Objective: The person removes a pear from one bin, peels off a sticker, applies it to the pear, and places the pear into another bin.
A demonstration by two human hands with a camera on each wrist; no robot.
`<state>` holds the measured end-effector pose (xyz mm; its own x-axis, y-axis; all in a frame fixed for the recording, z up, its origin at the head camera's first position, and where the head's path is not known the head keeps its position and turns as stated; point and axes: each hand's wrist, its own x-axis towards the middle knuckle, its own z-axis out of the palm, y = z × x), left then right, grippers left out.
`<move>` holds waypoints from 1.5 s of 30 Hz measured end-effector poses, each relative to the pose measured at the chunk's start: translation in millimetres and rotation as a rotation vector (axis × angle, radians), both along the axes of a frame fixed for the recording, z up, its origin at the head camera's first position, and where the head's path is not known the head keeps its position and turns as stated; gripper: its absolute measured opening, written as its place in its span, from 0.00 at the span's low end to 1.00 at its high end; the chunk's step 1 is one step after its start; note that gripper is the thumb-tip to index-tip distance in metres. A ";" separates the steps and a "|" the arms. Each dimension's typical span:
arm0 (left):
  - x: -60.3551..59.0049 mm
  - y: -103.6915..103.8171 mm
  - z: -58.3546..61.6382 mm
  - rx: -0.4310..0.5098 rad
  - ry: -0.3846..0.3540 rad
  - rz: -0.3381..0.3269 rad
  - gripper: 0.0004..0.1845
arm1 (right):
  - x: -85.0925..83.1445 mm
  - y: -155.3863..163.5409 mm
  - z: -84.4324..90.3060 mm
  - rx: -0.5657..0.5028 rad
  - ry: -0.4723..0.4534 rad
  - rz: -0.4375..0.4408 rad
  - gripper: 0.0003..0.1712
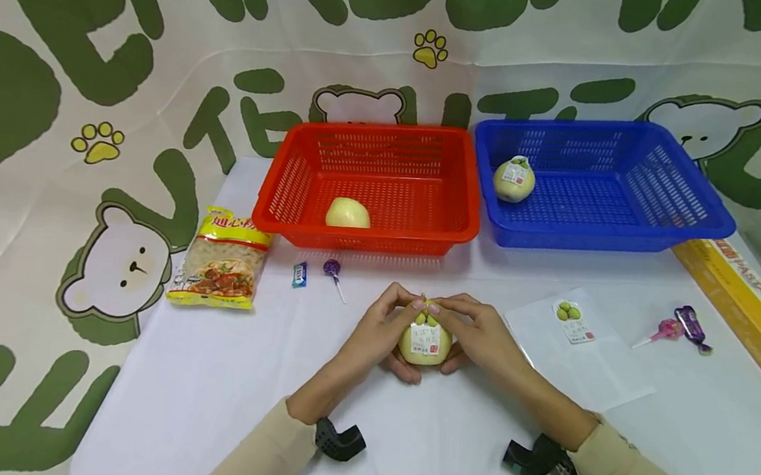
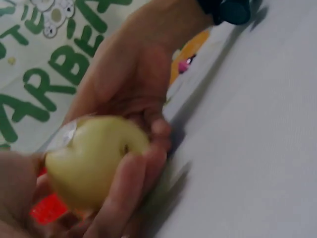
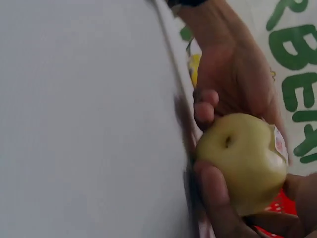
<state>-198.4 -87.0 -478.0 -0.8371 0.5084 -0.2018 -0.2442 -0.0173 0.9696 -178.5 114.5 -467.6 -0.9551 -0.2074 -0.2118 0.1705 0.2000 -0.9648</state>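
Note:
A yellow-green fruit [image 1: 424, 343] in a clear wrapper with a white label stands on the white table [image 1: 214, 390] at the centre front. My left hand [image 1: 394, 330] grips its left side and my right hand [image 1: 459, 337] its right side. Both sets of fingertips meet at the wrapper's top. In the left wrist view the fruit [image 2: 91, 158] shows its dimpled underside, cupped by curled fingers [image 2: 153, 148]. From the right wrist the same fruit [image 3: 242, 158] appears, with the left hand [image 3: 237, 74] behind it.
A red basket [image 1: 376, 138] holds a bare yellow fruit [image 1: 348, 214]; a blue basket [image 1: 630, 216] holds a wrapped one [image 1: 514, 180]. A snack packet [image 1: 220, 262], small candy [image 1: 299, 274] and purple lollipop [image 1: 332, 269] lie left. An empty labelled wrapper [image 1: 575, 325], pink lollipop [image 1: 663, 330], purple candy [image 1: 691, 326] and yellow box [image 1: 746, 303] lie right.

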 end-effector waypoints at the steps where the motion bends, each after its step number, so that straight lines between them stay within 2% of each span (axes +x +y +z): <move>1: -0.1 -1.7 0.3 -0.002 0.000 -0.038 0.19 | -0.2 2.5 2.2 0.033 0.018 0.012 0.28; 3: 0.6 -5.6 0.8 -0.023 0.017 -0.109 0.25 | -1.0 11.5 8.5 0.118 0.088 0.055 0.29; 5: 2.0 -8.9 0.9 -0.072 0.101 -0.169 0.35 | -2.7 26.4 19.4 0.199 0.181 0.088 0.28; 8: 4.5 -9.4 -0.2 -0.254 0.382 -0.176 0.47 | -7.0 60.8 40.9 0.352 0.364 0.088 0.24; 11: 7.4 -6.0 -1.6 -0.462 0.695 -0.124 0.48 | -12.3 104.9 63.8 0.525 0.503 0.016 0.18; 13: 9.4 -3.0 -1.2 -0.548 0.817 -0.086 0.47 | -16.7 137.8 77.0 0.655 0.570 -0.057 0.17; 16: 8.9 1.9 2.5 -0.556 0.876 -0.053 0.46 | -26.0 188.2 91.0 0.814 0.622 -0.206 0.17; 18: 5.5 6.7 11.1 -0.527 0.874 -0.037 0.47 | -33.9 218.9 96.2 0.890 0.591 -0.295 0.21; 20: -1.4 13.9 25.0 -0.476 0.858 -0.031 0.49 | -40.2 244.5 98.0 0.924 0.500 -0.340 0.28; 23: -19.1 29.6 51.4 -0.395 0.849 -0.023 0.51 | -45.3 271.8 94.9 0.966 0.317 -0.316 0.40; 25: -34.8 43.1 68.7 -0.353 0.858 -0.017 0.51 | -44.6 283.6 91.3 0.978 0.242 -0.293 0.45; 29: -70.0 72.8 99.2 -0.329 0.878 0.001 0.48 | -39.5 295.6 87.2 0.990 0.194 -0.312 0.50; 32: -98.1 96.5 118.2 -0.370 0.856 0.004 0.49 | -38.1 299.8 86.6 0.966 0.191 -0.329 0.52; 36: -140.1 131.6 136.8 -0.505 0.862 -0.027 0.51 | -39.4 301.4 86.6 0.942 0.198 -0.326 0.53; 39: -172.8 160.5 143.2 -0.680 0.935 -0.081 0.51 | -41.5 300.8 87.5 0.959 0.202 -0.320 0.52; 42: -200.1 189.4 143.5 -0.849 1.007 -0.122 0.51 | -41.8 300.7 87.8 0.961 0.206 -0.319 0.52; 45: -219.4 212.1 137.8 -0.973 1.029 -0.150 0.51 | -41.6 299.8 86.8 0.965 0.218 -0.318 0.51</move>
